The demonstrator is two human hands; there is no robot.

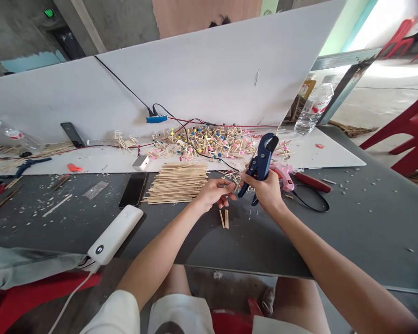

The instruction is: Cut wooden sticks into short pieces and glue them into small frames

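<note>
In my right hand is a dark blue hand-held cutter, its jaw end up and its handles pointing down toward me. My left hand is beside it, thumb and forefinger pinched on a thin wooden stick that is partly hidden by the fingers. Just below the left hand, a few short cut sticks lie side by side on the grey table. A neat stack of long wooden sticks lies left of the left hand. More short pieces are partly hidden behind my hands.
Behind my hands spreads a pile of small sticks with coloured balls. A pink glue gun and a red-handled tool lie at right. Leftward are a phone and a white power bank. A water bottle stands back right.
</note>
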